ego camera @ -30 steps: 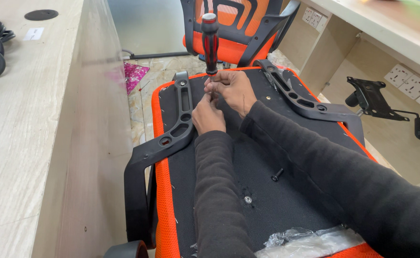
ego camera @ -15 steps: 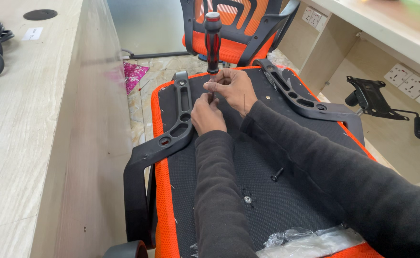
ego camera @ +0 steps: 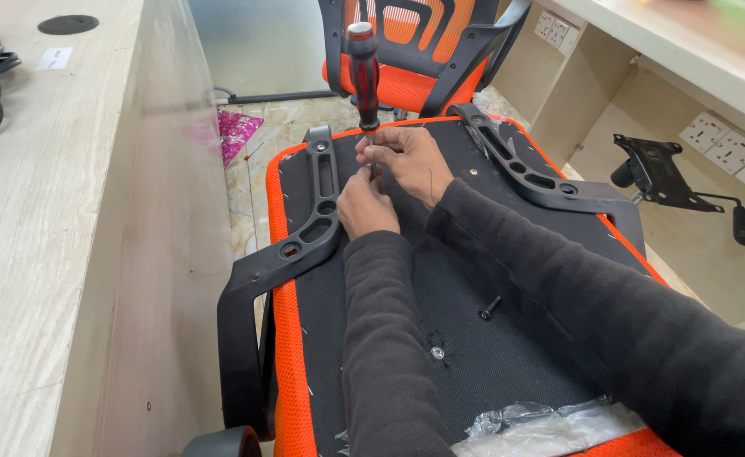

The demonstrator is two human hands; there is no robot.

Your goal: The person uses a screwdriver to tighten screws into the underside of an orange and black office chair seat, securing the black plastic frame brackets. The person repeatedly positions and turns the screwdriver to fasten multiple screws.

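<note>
Over the upturned seat [ego camera: 491,338], right hand [ego camera: 406,161] pinches the upright screwdriver [ego camera: 363,72]; left hand [ego camera: 366,207] curls beside.

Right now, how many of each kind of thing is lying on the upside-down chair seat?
Black armrest brackets: 2, left and right
Loose black bolts: 1
Clear plastic bags: 1
Screwdrivers, stood upright under both hands: 1
Total: 5

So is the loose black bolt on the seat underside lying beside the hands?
No, the loose black bolt lies apart on the black seat underside, well nearer the camera than the left hand and right hand at the screwdriver.
</note>
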